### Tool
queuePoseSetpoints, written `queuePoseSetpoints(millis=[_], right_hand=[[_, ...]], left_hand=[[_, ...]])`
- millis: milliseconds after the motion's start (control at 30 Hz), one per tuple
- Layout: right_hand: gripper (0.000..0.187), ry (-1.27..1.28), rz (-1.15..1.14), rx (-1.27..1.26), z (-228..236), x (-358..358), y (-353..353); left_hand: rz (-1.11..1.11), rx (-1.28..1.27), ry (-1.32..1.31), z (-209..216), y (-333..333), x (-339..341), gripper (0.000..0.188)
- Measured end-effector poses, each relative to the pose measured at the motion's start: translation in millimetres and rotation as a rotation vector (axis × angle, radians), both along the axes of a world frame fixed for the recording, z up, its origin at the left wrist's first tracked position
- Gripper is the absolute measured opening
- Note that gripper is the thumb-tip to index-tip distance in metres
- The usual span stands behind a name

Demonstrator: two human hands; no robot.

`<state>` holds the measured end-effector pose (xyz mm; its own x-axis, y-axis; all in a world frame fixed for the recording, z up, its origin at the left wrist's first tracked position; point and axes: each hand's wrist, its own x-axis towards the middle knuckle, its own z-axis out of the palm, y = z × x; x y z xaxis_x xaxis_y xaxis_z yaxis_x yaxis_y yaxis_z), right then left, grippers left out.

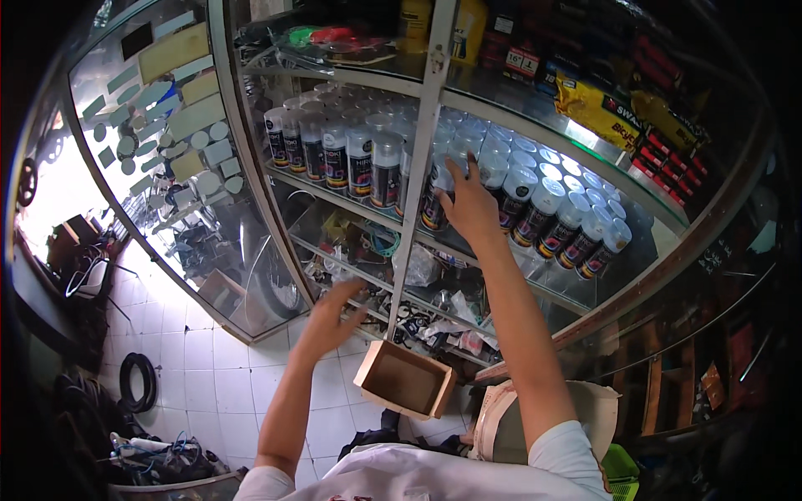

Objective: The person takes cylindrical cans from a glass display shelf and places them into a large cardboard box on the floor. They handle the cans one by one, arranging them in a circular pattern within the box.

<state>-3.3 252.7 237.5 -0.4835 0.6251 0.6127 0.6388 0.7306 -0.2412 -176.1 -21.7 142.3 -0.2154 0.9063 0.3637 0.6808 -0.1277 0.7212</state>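
Note:
Rows of spray paint cans (386, 169) with clear caps and dark, colourful labels stand upright on a cabinet shelf, on both sides of a metal post. My right hand (473, 207) reaches in just right of the post, fingers spread over the cans there. Its thumb is against or close to the front can (435, 197); whether it touches is unclear. My left hand (329, 324) hangs lower, open and holding nothing, in front of the lower shelf. Below and between my arms is an open-topped cardboard box (407, 381), with nothing visible inside.
The metal post (424, 150) divides the cabinet front. Yellow packages (597, 107) and small red boxes (667, 171) lie on the upper shelf. A glass door (163, 125) stands open at left. Black tyres (138, 382) lie on the tiled floor; a larger carton (595, 411) stands at right.

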Motion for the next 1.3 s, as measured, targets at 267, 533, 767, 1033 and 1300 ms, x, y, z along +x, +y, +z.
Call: queuePoseSetpoints(millis=[267,533,767,1033,1300], right_hand=[[0.058,0.207,-0.011,-0.087,-18.0,40.4,-52.2],[0.056,0.302,0.0,-0.033,-35.5,171.7,-170.2],[0.059,0.296,-0.207,-0.207,-93.5,300.4,-266.3],[0.063,0.398,-0.704,-0.427,-179.9,383.5,-345.8],[0.077,0.545,-1.098,-0.452,-290.1,444.6,-372.3]], left_hand=[[-0.067,0.428,0.55,107.8,176.9,-63.1,0.048],[-0.013,0.135,0.836,125.6,263.9,-74.4,0.059],[-0.018,0.252,0.876,97.1,304.5,-121.7,0.063],[0.266,0.335,0.0,99.2,343.7,-200.6,0.058],[0.454,0.541,0.273,93.0,314.2,-227.5,0.05]])
